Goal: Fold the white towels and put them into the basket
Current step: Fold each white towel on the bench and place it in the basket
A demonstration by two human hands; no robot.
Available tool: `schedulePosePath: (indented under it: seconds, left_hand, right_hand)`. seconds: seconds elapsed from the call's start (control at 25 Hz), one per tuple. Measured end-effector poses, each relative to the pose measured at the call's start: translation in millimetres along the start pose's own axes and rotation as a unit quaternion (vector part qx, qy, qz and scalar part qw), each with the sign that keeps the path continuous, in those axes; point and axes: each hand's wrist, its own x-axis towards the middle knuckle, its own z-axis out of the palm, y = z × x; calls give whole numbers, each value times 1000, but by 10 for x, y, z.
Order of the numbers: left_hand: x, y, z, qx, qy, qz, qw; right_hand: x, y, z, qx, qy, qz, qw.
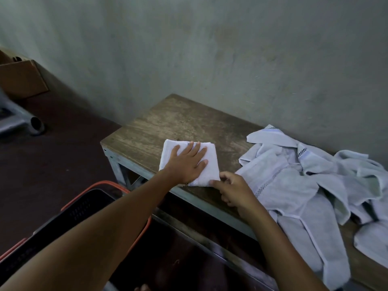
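Note:
A small folded white towel (211, 171) lies on the wooden table (168, 124) near its front edge. My left hand (188, 162) presses flat on top of it with straight fingers. My right hand (233, 189) pinches the towel's near right corner with curled fingers. A heap of unfolded white towels (304, 181) covers the right part of the table, some hanging over the front edge. A black basket with an orange rim (84, 203) stands on the floor at the lower left, partly hidden by my left arm.
A grey wall runs directly behind the table. A brown cardboard box (22, 79) and a grey metal frame with a tube end (34, 122) sit on the dark floor at the far left.

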Motion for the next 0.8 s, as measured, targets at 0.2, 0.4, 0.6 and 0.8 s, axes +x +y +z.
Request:
schedulePosePath:
  seconds: [0.2,0.4,0.6,0.8]
  left_hand:
    - [39,-1,36,1,7,-5,1000]
    - [48,-8,49,-7,14,-11,1000]
    - [70,-5,39,-11,-1,-13,1000]
    - [71,-11,38,-15,-2,-15,1000]
  right_hand:
    - [41,42,-43,112,-87,55,988]
    - [113,41,-21,125,-141,74,979]
    - [103,41,-85,109,-106,76,985]
    - [104,-11,-59,175,-170,76,967]
